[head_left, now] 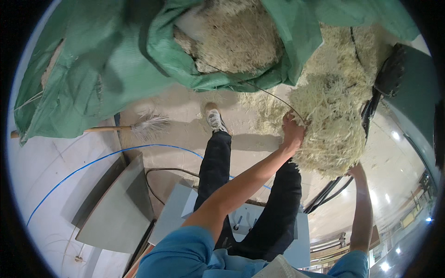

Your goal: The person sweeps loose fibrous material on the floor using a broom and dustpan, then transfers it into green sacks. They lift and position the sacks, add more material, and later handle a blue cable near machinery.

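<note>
You have two hands in view, one left hand (293,133) and one right hand (356,171), at one large clump of pale fibres (331,132). Count two dark trouser legs (216,160), two blue sleeves (178,250) and one visible shoe (215,119). Near you are one broom (150,126), one blue hose (157,145) and one leaning grey panel (118,211). The green sacking (79,88) overlaps too much for you to count.

Blue shirt (176,252) with short sleeves (200,237); black trousers (271,227), creased at the legs; a pale shoe (214,118) with darker markings. Left hand (293,132) and right hand (357,171) are bare.
</note>
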Demonstrator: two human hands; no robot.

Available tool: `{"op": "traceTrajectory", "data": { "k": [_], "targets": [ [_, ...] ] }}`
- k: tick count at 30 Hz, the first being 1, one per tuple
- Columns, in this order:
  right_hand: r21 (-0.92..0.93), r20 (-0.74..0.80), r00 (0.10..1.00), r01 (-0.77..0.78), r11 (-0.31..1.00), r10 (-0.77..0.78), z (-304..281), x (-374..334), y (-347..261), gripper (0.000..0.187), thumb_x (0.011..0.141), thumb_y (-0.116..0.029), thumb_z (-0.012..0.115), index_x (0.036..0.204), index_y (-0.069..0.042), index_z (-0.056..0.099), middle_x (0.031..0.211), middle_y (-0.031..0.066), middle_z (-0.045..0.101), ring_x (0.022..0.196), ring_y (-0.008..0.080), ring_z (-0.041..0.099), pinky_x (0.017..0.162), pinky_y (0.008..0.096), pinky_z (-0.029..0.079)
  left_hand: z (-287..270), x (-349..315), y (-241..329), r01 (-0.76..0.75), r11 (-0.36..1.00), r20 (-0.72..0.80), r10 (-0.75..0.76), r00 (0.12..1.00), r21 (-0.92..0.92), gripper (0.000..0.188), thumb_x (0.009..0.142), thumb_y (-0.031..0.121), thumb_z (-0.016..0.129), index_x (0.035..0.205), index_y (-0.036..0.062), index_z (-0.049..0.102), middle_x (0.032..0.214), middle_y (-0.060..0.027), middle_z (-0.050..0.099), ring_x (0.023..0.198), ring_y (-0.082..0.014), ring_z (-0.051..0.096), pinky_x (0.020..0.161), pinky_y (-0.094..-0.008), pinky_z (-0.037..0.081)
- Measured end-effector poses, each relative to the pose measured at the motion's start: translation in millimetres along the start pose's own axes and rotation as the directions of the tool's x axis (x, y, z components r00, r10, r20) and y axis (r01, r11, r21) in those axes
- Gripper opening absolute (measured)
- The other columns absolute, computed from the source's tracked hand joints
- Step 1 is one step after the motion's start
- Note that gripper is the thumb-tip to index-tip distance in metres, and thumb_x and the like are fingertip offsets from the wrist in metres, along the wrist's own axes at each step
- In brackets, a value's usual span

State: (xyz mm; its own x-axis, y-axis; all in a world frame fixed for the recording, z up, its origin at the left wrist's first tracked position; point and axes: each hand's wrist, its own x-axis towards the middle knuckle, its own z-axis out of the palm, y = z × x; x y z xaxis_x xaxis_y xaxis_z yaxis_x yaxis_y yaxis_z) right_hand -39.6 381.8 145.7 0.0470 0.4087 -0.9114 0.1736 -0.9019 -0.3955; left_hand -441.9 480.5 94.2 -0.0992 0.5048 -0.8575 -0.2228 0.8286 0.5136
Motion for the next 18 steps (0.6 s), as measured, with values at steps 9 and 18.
{"op": "traceTrajectory", "data": {
  "k": [9, 18],
  "targets": [
    [-0.814, 0.403, 0.896, 0.445, 0.374, -0.189, 272, -48, -265, 0.04, 0.081, -0.019, 0.063, 0.119, -0.005, 0.062, 0.119, 0.0161, 0.065, 0.114, 0.0337, 0.059, 0.104, 0.045, 0.041, -185, -19, 207, -0.258, 0.928, -0.094, 0.241, 0.966, -0.269, 0.062, 0.093, 0.014, 0.053, 0.148, 0.007, 0.026, 0.139, -0.0151, 0.045, 0.125, -0.0284, 0.048, 0.1, -0.0382, 0.044],
    [-0.301, -0.135, 0.982, 0.089, 0.949, -0.135, 354, 64, -452, 0.032, 0.1, -0.026, 0.052, 0.089, 0.005, 0.052, 0.062, 0.0125, 0.053, 0.047, 0.0219, 0.049, 0.043, 0.0425, 0.04, -314, 27, 313, -0.189, -0.205, 0.261, 0.428, 0.865, 0.96, 0.079, 0.09, 0.049, 0.059, 0.151, 0.0095, 0.028, 0.144, -0.0181, 0.044, 0.137, -0.0355, 0.037, 0.115, -0.0513, 0.025]
  ]
}}
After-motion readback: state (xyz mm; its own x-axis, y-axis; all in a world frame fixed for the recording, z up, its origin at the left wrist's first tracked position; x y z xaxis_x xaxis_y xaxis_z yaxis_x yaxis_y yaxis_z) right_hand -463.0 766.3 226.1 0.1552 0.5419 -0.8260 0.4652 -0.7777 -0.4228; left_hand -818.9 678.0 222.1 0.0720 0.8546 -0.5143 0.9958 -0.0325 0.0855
